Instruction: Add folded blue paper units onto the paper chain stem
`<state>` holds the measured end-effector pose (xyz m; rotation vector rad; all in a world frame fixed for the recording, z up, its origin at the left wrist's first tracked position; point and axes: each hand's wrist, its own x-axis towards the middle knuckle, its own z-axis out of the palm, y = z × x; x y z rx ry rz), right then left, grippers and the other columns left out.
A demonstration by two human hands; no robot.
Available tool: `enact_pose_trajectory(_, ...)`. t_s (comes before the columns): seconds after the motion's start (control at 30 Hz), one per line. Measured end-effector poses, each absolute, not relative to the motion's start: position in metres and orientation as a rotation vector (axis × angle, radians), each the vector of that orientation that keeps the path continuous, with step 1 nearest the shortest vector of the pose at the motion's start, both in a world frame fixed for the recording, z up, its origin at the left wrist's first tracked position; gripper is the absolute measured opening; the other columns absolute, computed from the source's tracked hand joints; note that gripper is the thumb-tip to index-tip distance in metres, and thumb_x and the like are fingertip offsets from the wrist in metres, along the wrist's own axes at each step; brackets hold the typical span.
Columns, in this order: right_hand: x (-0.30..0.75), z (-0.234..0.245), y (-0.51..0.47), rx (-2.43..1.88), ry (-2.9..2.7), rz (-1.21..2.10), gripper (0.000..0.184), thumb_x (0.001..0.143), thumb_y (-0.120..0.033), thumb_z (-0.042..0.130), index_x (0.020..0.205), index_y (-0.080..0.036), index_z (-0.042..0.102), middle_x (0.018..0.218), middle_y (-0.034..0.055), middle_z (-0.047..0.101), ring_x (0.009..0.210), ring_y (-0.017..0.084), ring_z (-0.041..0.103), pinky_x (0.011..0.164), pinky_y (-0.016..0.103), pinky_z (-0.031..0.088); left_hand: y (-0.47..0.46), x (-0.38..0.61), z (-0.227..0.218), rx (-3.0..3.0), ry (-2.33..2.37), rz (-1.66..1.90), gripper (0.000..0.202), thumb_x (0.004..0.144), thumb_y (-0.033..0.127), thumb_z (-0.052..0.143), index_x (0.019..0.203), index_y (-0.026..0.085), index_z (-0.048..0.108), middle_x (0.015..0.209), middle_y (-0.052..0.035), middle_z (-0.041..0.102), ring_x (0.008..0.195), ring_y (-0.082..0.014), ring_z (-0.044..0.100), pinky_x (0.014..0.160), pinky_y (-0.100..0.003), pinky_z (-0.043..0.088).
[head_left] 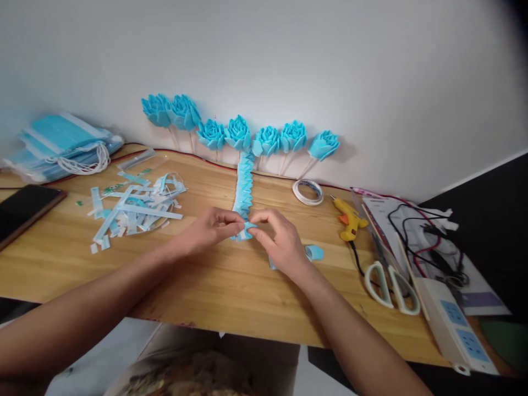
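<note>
Seen from the head camera, a person's left hand (218, 224) and right hand (278, 236) meet over a wood-grained surface (185, 291), thumbs and fingers pinched closed on a small, soft blue piece (248, 225). The piece sits at the near end of a zigzag-edged row of blue petals (244, 187), layered in overlapping points; the fingers hide part of that end.

Seven ruffled blue flowers (238, 132) on thin sticks lean against a smooth, pale wall (264, 55). One smooth blue scrap (314, 252) lies beside the right wrist; another shows only partly behind the right hand.

At left are a tangled heap of flat strips (136, 212), too jumbled to count, a stack of pleated masks (61, 137) with white cord loops, and one dark phone (28, 212), cut off by the frame. At right rest one ring of tape (307, 203), one yellow plastic glue gun (350, 220), one pair of white-handled scissors (390, 289), its blades partly obscured, and one white power strip (443, 324).
</note>
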<state>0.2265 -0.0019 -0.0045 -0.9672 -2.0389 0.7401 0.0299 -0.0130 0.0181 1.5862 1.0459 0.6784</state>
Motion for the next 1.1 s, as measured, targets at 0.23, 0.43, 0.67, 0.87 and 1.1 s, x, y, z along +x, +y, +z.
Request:
enact_pose_trajectory(0.23, 0.229, -0.004, -0.001, -0.969, -1.699, 1.155, 0.028, 0.093, -0.037, 0.052, 0.118, -0.024, 0.052, 0.084, -0.0001, 0.065, 0.078, 0.014, 0.063, 0.078, 0.031, 0.050, -0.015, 0.030, 0.017, 1.549, 1.117, 0.753, 0.031, 0.088, 0.042, 0.054, 0.083, 0.014, 0.067, 0.079, -0.0006, 0.060, 0.077, -0.0140, 0.051, 0.074, -0.025, 0.036)
enact_pose_trajectory(0.43, 0.227, -0.004, 0.000, -0.941, -1.692, 1.256, 0.032, 0.085, -0.028, 0.060, 0.116, -0.023, 0.055, 0.082, -0.0013, 0.060, 0.077, 0.013, 0.060, 0.075, 0.028, 0.048, -0.015, 0.032, 0.019, 1.521, 1.148, 0.818, 0.031, 0.088, 0.041, 0.054, 0.081, 0.014, 0.066, 0.074, 0.0002, 0.058, 0.074, -0.0133, 0.049, 0.072, -0.025, 0.036)
enact_pose_trajectory(0.67, 0.223, -0.004, -0.003, -0.973, -1.791, 1.105, 0.033, 0.080, -0.017, 0.058, 0.112, -0.023, 0.058, 0.076, -0.0040, 0.055, 0.071, 0.011, 0.057, 0.072, 0.026, 0.046, -0.013, 0.035, 0.015, 1.493, 1.157, 0.847, 0.026, 0.080, 0.039, 0.063, 0.083, 0.013, 0.064, 0.075, -0.0002, 0.058, 0.072, -0.0131, 0.048, 0.067, -0.025, 0.035)
enact_pose_trajectory(0.87, 0.223, -0.001, -0.007, -0.990, -1.894, 1.050, 0.035, 0.079, -0.014, 0.056, 0.113, -0.024, 0.059, 0.075, -0.0039, 0.055, 0.072, 0.011, 0.056, 0.075, 0.026, 0.046, -0.010, 0.031, 0.009, 1.513, 1.109, 0.823, 0.023, 0.081, 0.034, 0.061, 0.078, 0.012, 0.064, 0.074, -0.0003, 0.060, 0.071, -0.0118, 0.050, 0.070, -0.025, 0.036)
enact_pose_trajectory(1.1, 0.226, 0.000, -0.005, -0.952, -1.891, 1.223, 0.031, 0.084, -0.023, 0.056, 0.115, -0.022, 0.060, 0.092, 0.0018, 0.064, 0.085, 0.014, 0.061, 0.080, 0.031, 0.049, -0.010, 0.034, 0.011, 1.534, 1.132, 0.836, 0.021, 0.080, 0.033, 0.061, 0.074, 0.013, 0.064, 0.068, 0.0014, 0.058, 0.065, -0.0106, 0.048, 0.065, -0.024, 0.035)
